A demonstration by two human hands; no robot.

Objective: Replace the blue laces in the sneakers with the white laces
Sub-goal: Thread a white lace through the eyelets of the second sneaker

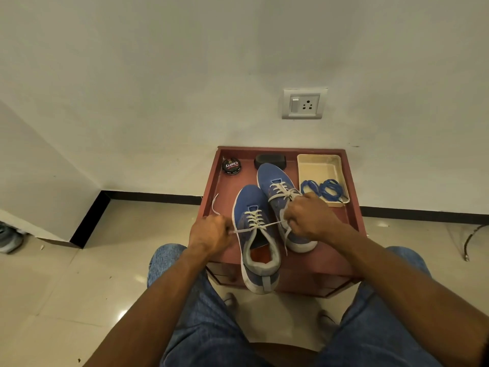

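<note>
Two blue sneakers stand on a small red-brown table [352,221]. The near sneaker [258,250] has its heel over the front edge and carries a white lace [254,218] through its eyelets. My left hand [211,233] grips the lace's left end, and my right hand [309,219] grips its right end; the lace runs taut between them across the shoe's top. The far sneaker [277,186] is laced in white too, partly hidden by my right hand. Two coiled blue laces [324,190] lie in a cream tray [317,165] at the table's right.
A round shoe polish tin [231,166] and a black brush [270,160] sit at the back of the table. A wall socket [304,103] is on the wall behind. My knees in jeans flank the table. Another shoe [9,238] lies on the tiled floor at far left.
</note>
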